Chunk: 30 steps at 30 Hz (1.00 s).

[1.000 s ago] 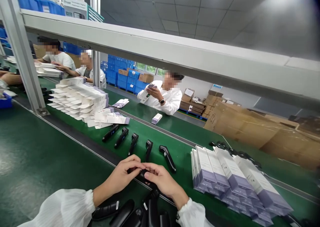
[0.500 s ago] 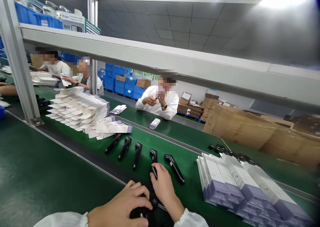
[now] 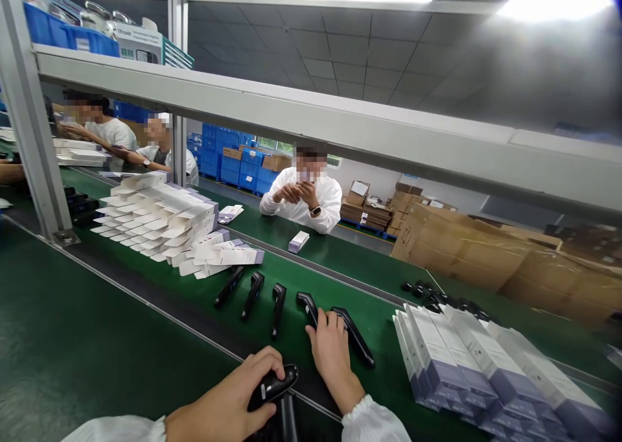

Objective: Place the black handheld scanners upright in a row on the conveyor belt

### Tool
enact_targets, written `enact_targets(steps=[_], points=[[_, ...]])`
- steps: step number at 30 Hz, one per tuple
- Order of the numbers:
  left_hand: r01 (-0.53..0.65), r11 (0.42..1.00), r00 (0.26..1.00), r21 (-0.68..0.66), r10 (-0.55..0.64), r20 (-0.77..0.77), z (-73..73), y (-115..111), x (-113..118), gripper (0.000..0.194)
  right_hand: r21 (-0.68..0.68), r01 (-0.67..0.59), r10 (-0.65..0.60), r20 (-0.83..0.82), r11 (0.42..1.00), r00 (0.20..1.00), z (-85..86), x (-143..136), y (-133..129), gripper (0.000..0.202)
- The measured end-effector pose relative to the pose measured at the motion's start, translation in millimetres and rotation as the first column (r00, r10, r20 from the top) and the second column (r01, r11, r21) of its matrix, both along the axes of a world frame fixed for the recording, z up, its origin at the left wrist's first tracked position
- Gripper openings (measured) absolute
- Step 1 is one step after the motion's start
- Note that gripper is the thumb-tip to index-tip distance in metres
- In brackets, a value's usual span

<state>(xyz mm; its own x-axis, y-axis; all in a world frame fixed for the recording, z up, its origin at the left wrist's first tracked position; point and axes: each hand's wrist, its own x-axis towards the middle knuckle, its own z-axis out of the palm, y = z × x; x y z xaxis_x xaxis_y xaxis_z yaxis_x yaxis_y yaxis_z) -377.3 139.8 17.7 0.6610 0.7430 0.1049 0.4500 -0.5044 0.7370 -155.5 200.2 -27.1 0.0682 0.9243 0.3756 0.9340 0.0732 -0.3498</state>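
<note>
Gripping black device (image 3: 273,385) near belt edge (image 3: 311,400)

One head-worn view looks forward and down from close above the hands, across the belt (image 3: 340,280) beyond them.
</note>
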Motion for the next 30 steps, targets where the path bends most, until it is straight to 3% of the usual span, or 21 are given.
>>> enact_targets(steps=[1,3,6,8,10,14,18,20,23,26,30], points=[[-0.043,0.999,0.998,-0.008,0.043,0.050,-3.9,3.9,-3.9,0.029,0.064,-0.051,0.054,-0.042,0.997,0.998,4.3,-2.7,-1.6,0.040],[-0.142,0.988,0.978,-0.061,0.149,0.145,-10.8,12.5,-11.0,0.023,0.177,-0.276,0.303,-0.155,0.945,0.940,16.1,-10.4,-7.3,0.041],[-0.156,0.960,0.921,-0.234,0.227,0.317,-16.2,24.9,-19.4,0.022,0.195,-0.655,0.680,-0.301,0.730,0.669,38.9,-28.1,-20.2,0.043],[-0.075,0.939,0.870,-0.337,0.227,0.438,-16.5,31.1,-24.2,0.026,0.127,-0.767,0.754,-0.339,0.629,0.563,53.4,-41.5,-28.7,0.043],[-0.022,0.919,0.836,-0.395,0.233,0.496,-16.2,35.9,-29.1,0.029,0.038,-0.796,0.768,-0.294,0.605,0.569,64.9,-52.9,-34.3,0.036],[-0.012,0.905,0.839,-0.425,0.240,0.489,-17.6,43.2,-39.6,0.032,-0.080,-0.751,0.720,-0.234,0.656,0.653,74.7,-63.4,-30.8,0.025],[-0.107,0.917,0.854,-0.383,0.282,0.438,-14.6,43.3,-52.8,0.029,-0.095,-0.654,0.550,-0.460,0.750,0.697,64.8,-65.2,-9.8,0.027],[-0.109,0.958,0.919,-0.267,0.200,0.340,-7.6,38.6,-60.5,0.031,-0.080,-0.519,0.400,-0.541,0.851,0.739,53.7,-68.7,1.8,0.023],[0.068,0.997,0.990,-0.033,-0.063,0.128,9.5,29.5,-70.8,0.041,-0.059,-0.304,0.235,-0.503,0.951,0.832,34.6,-78.6,13.1,0.020],[0.239,0.969,0.970,0.059,-0.235,-0.069,27.0,25.2,-78.3,0.047,-0.064,-0.213,0.180,-0.339,0.975,0.924,18.5,-90.6,17.4,0.028],[0.283,0.955,0.951,0.085,-0.268,-0.154,37.5,27.5,-87.1,0.044,-0.107,-0.101,0.086,-0.137,0.989,0.987,7.1,-103.3,23.6,0.056]])
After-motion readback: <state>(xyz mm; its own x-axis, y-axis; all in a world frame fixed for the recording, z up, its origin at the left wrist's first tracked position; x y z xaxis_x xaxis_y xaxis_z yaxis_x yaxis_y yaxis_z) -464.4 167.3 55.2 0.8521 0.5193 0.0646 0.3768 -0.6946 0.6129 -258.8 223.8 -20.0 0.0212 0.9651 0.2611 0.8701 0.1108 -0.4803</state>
